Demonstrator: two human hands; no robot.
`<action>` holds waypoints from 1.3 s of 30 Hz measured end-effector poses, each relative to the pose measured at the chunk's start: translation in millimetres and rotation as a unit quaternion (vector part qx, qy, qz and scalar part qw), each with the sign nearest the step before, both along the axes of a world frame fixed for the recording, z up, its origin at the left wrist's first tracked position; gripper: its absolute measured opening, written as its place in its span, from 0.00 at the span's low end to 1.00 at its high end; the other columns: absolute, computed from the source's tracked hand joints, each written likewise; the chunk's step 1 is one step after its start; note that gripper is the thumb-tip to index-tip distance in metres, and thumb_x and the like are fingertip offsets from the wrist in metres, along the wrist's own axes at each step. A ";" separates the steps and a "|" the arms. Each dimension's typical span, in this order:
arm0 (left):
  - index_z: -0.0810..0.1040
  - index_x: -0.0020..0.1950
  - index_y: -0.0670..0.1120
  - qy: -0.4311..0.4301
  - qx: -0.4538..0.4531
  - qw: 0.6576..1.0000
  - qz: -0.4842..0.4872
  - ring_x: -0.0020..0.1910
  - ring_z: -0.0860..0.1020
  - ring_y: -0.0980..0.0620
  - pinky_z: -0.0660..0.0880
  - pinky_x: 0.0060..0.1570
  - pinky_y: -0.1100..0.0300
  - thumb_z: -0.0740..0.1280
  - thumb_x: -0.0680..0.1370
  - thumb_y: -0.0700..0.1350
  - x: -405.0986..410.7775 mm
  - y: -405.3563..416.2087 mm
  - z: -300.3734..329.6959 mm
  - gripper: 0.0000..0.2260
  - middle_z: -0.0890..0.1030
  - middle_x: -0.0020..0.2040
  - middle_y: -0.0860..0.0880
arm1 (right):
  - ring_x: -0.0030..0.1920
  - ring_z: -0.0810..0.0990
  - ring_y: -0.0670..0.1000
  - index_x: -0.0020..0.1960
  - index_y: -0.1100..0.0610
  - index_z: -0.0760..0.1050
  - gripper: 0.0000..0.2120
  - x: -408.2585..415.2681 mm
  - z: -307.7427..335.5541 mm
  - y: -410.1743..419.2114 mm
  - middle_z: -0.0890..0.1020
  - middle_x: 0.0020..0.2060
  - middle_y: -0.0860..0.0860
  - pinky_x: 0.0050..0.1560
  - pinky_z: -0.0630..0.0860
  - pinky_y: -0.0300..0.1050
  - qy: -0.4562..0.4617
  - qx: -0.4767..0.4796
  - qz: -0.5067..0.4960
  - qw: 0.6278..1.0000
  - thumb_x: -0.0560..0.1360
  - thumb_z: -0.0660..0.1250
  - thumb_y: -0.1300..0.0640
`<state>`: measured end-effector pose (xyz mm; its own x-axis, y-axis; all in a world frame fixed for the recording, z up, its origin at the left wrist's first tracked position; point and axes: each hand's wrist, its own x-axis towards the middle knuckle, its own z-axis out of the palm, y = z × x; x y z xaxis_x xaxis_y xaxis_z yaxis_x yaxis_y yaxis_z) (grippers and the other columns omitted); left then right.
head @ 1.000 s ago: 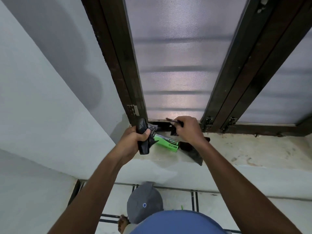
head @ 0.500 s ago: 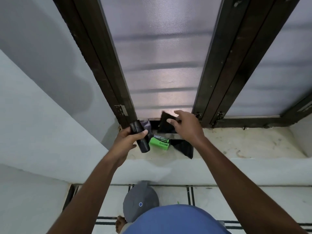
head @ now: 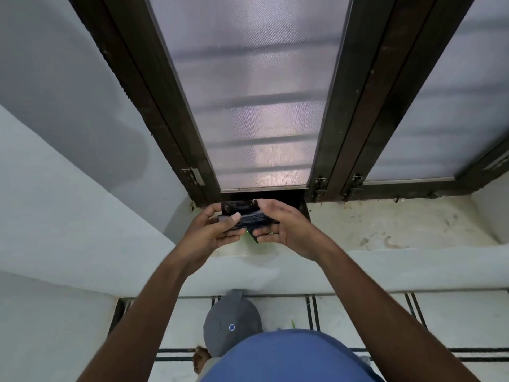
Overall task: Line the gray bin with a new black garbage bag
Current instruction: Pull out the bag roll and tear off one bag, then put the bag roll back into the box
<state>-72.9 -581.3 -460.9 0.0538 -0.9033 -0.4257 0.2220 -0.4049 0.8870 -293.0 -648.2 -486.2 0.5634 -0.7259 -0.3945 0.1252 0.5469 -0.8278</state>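
Observation:
A folded black garbage bag (head: 248, 216) is held between both hands just above the window sill (head: 385, 230). My left hand (head: 212, 232) grips its left end, thumb pressed on top. My right hand (head: 286, 227) holds its right end, fingers curled over the top edge and thumb below. Under the hands, only a sliver of the green bag pack (head: 251, 236) shows. The gray bin (head: 232, 323) stands on the tiled floor below, close to the wall, with its lid down and a small blue dot on it.
A dark wooden window frame (head: 344, 106) with frosted panes rises right behind the hands. White walls close in on the left. My blue shirt (head: 289, 357) hides part of the floor, and a bare foot (head: 199, 359) is beside the bin.
My hands have come together in front of the window's bottom edge; the black pieces they held apart are now one bundle between them. The green pack is almost hidden behind them.

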 end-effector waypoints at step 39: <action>0.82 0.67 0.50 -0.532 -0.084 0.838 0.088 0.57 0.82 0.39 0.82 0.59 0.47 0.69 0.84 0.47 13.3 -33.5 -86.4 0.11 0.72 0.72 0.42 | 0.49 0.89 0.61 0.57 0.63 0.79 0.08 -25.3 -15.4 16.4 0.86 0.50 0.61 0.55 0.89 0.56 0.087 -0.060 -0.190 0.976 0.81 0.76 0.65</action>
